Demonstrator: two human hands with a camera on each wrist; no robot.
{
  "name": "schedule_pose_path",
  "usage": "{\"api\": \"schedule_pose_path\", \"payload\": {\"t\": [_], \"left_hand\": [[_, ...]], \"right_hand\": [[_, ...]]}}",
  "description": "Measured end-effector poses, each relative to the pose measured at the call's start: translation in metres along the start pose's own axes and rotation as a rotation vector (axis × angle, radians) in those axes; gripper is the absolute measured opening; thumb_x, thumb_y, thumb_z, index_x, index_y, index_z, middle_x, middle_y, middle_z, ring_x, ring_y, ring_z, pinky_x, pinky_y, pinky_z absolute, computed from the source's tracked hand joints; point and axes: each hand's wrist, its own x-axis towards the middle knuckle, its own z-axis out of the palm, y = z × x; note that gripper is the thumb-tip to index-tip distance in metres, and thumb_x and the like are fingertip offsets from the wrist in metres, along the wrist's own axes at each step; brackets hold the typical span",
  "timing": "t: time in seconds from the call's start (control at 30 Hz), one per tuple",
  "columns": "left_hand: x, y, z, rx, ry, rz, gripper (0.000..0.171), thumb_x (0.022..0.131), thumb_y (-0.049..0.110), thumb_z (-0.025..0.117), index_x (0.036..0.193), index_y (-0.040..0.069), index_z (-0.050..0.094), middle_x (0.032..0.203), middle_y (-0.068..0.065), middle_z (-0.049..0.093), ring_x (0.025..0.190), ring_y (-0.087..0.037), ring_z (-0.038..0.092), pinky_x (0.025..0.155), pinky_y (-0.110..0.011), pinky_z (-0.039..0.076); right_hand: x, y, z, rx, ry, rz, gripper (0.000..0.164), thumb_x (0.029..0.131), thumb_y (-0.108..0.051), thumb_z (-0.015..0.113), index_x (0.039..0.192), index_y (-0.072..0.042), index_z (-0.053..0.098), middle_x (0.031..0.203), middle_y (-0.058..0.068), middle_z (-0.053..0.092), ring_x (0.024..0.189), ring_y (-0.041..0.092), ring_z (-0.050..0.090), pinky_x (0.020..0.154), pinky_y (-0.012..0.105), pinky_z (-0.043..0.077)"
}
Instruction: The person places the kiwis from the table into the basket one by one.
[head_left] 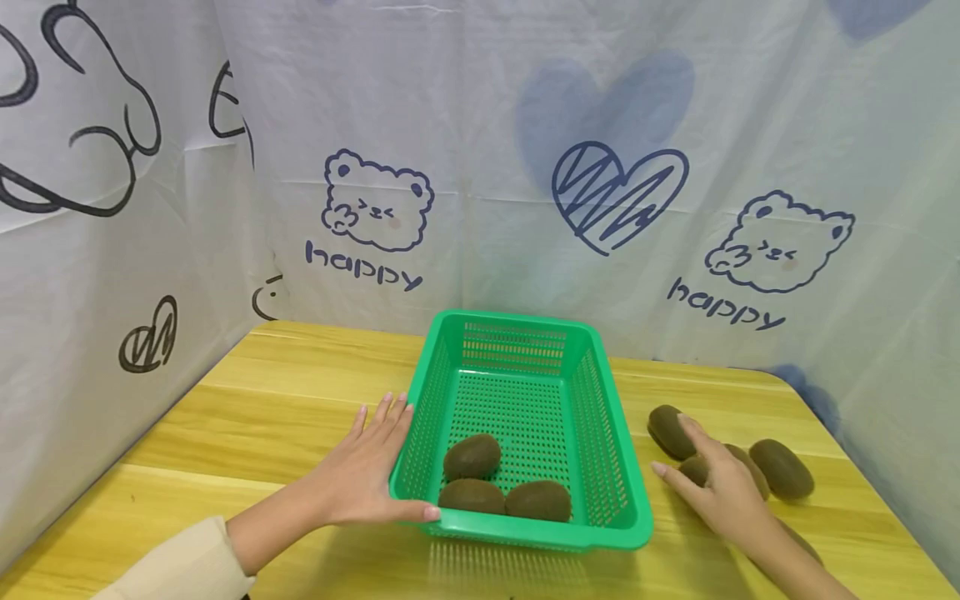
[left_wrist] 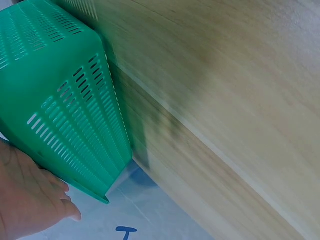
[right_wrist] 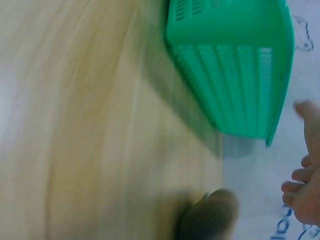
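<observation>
We log three brown, oval, matte-skinned kiwifruit (head_left: 472, 457) inside the near end of a green, perforated plastic basket (head_left: 540, 528); several more lie right of it on the yellow wood-grain table (head_left: 285, 400), some partly hidden by the right hand (head_left: 727, 492). That hand hovers over them, thumb and forefinger well parted; we see no fruit gripped. The left hand (head_left: 363, 471) rests straight fingers along the basket's left rim, thumb on the near rim. We judge the fruit light, fairly firm, bruisable, prone to roll but not slippery; best pinched gently across the middle. The basket looks light and slightly flexible, best steadied by its rim.
</observation>
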Motion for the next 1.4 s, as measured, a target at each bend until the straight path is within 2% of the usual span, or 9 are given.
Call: {"api": "schedule_pose_path", "payload": {"t": [0.07, 0.13, 0.23, 0.3, 0.4, 0.7, 1.13, 1.27, 1.4], "left_hand": [[0.000, 0.000, -0.001, -0.004, 0.000, -0.001, 0.116, 0.069, 0.073, 0.056, 0.145, -0.007, 0.019, 0.153, -0.023, 0.008, 0.143, -0.038, 0.006, 0.115, -0.057, 0.009], [0.000, 0.000, -0.001, -0.007, -0.001, -0.001, 0.116, 0.069, 0.073, 0.057, 0.145, -0.007, 0.019, 0.153, -0.023, 0.008, 0.143, -0.038, 0.006, 0.115, -0.057, 0.010], [0.000, 0.001, -0.001, -0.009, -0.002, 0.000, 0.116, 0.069, 0.073, 0.057, 0.145, -0.007, 0.020, 0.153, -0.023, 0.008, 0.143, -0.038, 0.006, 0.115, -0.056, 0.010], [0.000, 0.001, -0.002, -0.009, -0.004, 0.001, 0.116, 0.069, 0.073, 0.057, 0.144, -0.007, 0.020, 0.153, -0.023, 0.009, 0.143, -0.038, 0.007, 0.115, -0.056, 0.010], [0.001, 0.001, -0.002, -0.012, -0.008, -0.001, 0.116, 0.069, 0.073, 0.057, 0.144, -0.007, 0.020, 0.153, -0.023, 0.009, 0.143, -0.038, 0.007, 0.115, -0.056, 0.011], [0.001, 0.001, -0.003, -0.016, -0.025, -0.005, 0.117, 0.069, 0.074, 0.056, 0.145, -0.007, 0.019, 0.153, -0.023, 0.008, 0.143, -0.038, 0.006, 0.115, -0.055, 0.011], [0.001, 0.000, -0.003, -0.040, -0.033, -0.005, 0.117, 0.070, 0.073, 0.057, 0.145, -0.007, 0.017, 0.153, -0.024, 0.006, 0.143, -0.038, 0.005, 0.115, -0.054, 0.012], [0.001, -0.001, -0.002, -0.049, -0.029, -0.005, 0.116, 0.070, 0.072, 0.058, 0.145, -0.007, 0.017, 0.154, -0.023, 0.006, 0.143, -0.038, 0.006, 0.115, -0.054, 0.012], [0.001, -0.002, -0.002, -0.055, -0.032, -0.007, 0.116, 0.070, 0.072, 0.058, 0.145, -0.007, 0.017, 0.154, -0.023, 0.005, 0.143, -0.038, 0.005, 0.116, -0.053, 0.011]], "right_hand": [[-0.002, 0.009, 0.003, -0.038, 0.104, 0.035, 0.066, 0.083, -0.025, 0.070, 0.132, 0.009, 0.044, 0.129, 0.035, 0.047, 0.107, 0.049, 0.053, 0.072, 0.047, 0.053], [-0.006, 0.017, 0.006, -0.054, 0.169, 0.073, 0.061, 0.079, -0.021, 0.074, 0.127, 0.009, 0.050, 0.120, 0.035, 0.054, 0.097, 0.048, 0.058, 0.059, 0.041, 0.053], [-0.012, 0.028, 0.009, -0.065, 0.199, 0.108, 0.059, 0.076, -0.017, 0.076, 0.122, 0.011, 0.052, 0.114, 0.036, 0.056, 0.096, 0.048, 0.059, 0.060, 0.042, 0.054], [-0.015, 0.033, 0.012, -0.084, 0.206, 0.120, 0.058, 0.075, -0.015, 0.076, 0.120, 0.013, 0.053, 0.112, 0.036, 0.058, 0.096, 0.049, 0.058, 0.071, 0.050, 0.053], [-0.019, 0.038, 0.014, -0.094, 0.188, 0.158, 0.057, 0.076, -0.015, 0.075, 0.121, 0.013, 0.053, 0.113, 0.035, 0.057, 0.097, 0.050, 0.057, 0.077, 0.056, 0.050], [-0.022, 0.045, 0.017, -0.094, 0.079, 0.307, 0.063, 0.079, -0.017, 0.071, 0.128, 0.013, 0.045, 0.122, 0.038, 0.050, 0.107, 0.055, 0.049, 0.087, 0.061, 0.044], [-0.021, 0.046, 0.020, -0.113, 0.078, 0.293, 0.055, 0.078, -0.013, 0.071, 0.121, 0.015, 0.052, 0.113, 0.038, 0.055, 0.098, 0.053, 0.055, 0.083, 0.058, 0.048], [-0.021, 0.046, 0.020, -0.111, 0.038, 0.291, 0.055, 0.078, -0.014, 0.071, 0.122, 0.014, 0.052, 0.115, 0.038, 0.054, 0.100, 0.053, 0.054, 0.082, 0.057, 0.048], [-0.020, 0.045, 0.020, -0.099, -0.002, 0.295, 0.057, 0.078, -0.015, 0.072, 0.123, 0.013, 0.051, 0.114, 0.038, 0.055, 0.094, 0.050, 0.058, 0.077, 0.052, 0.052]]}}
